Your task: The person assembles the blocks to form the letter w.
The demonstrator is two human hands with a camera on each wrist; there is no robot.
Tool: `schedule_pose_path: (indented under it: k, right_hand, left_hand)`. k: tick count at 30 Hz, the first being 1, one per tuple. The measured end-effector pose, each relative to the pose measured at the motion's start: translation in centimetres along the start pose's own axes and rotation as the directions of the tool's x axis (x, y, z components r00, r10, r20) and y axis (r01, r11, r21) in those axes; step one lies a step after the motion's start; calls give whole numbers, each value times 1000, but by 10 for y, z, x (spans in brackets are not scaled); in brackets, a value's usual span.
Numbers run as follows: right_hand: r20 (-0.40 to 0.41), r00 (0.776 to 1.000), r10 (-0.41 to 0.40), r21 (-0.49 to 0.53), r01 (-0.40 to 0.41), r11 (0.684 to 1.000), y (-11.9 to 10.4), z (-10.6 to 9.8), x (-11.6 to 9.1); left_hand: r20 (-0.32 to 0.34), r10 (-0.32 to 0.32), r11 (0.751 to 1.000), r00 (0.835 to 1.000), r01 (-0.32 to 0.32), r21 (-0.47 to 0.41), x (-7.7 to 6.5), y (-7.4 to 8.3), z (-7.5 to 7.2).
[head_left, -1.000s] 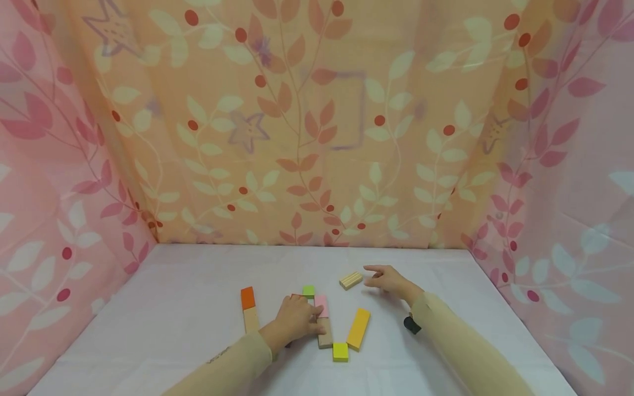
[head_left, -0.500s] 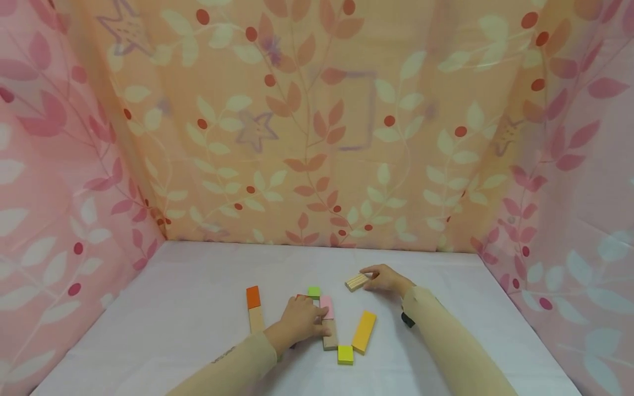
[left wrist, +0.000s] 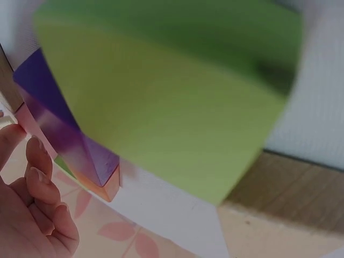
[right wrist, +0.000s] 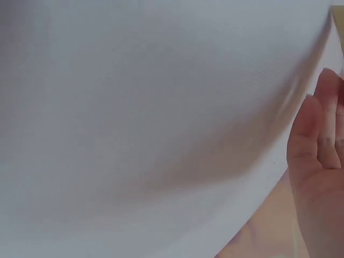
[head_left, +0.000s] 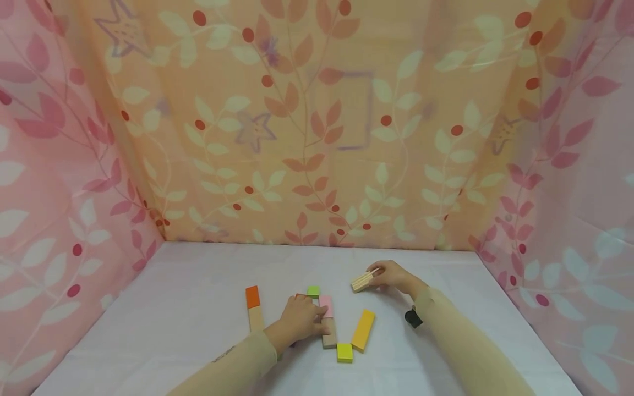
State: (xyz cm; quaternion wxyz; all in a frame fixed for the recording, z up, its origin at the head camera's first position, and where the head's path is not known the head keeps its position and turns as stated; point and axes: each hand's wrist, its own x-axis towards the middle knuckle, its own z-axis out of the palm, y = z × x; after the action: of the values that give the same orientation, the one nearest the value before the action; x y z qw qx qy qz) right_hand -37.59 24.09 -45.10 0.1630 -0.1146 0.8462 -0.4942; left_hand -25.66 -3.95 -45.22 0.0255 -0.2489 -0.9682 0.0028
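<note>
My right hand (head_left: 393,276) pinches the end of a ribbed pale wooden block (head_left: 361,282), tilted just over the table. In the right wrist view only part of that hand (right wrist: 322,172) shows; the block is out of sight there. My left hand (head_left: 297,322) lies over the middle row, its fingertips by a pink block (head_left: 325,304) and a brown wooden block (head_left: 329,340). Its fingers are loosely bent in the left wrist view, near a purple block (left wrist: 59,118). A green block (left wrist: 172,102) looms close to that camera. The hand partly hides the blocks beneath it.
A long orange-yellow block (head_left: 364,331) leans toward a yellow square block (head_left: 344,353). Behind the left hand is a small green block (head_left: 313,290). An orange block (head_left: 252,297) and a light wooden block (head_left: 255,318) line up at left. Patterned cloth (head_left: 317,165) encloses the table.
My right hand has reached the ribbed wooden block, taken hold of its end and shifted it slightly rightward. My left hand has kept its place over the blocks.
</note>
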Motion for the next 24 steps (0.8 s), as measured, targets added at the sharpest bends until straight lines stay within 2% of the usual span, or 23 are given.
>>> schedule_pose_path:
  k: [4,8,13,20,24]
  right_hand:
    - [11,1000,5,99,-7,995,-2,-4,-7]
    - [9,1000,26,119,-27,993,-3,-6,-13]
    - [20,998,62,111,-64,992,1,-7,-16]
    - [88,994,64,89,-72,993,13,-2,-17]
    - [68,996,59,25,-61,998,13,4,-20]
  left_hand:
    - [-1,2,1000,1000,-2,-8,0,-2,2]
    - [2,5,1000,1000,-5,-15,1,-3,3]
    - [9,6,1000,1000,-6,-14,0,-2,1]
    - [15,11,1000,1000,-11,-15,2,1,1]
    - [14,11,1000,1000,-11,-20,3,1,3]
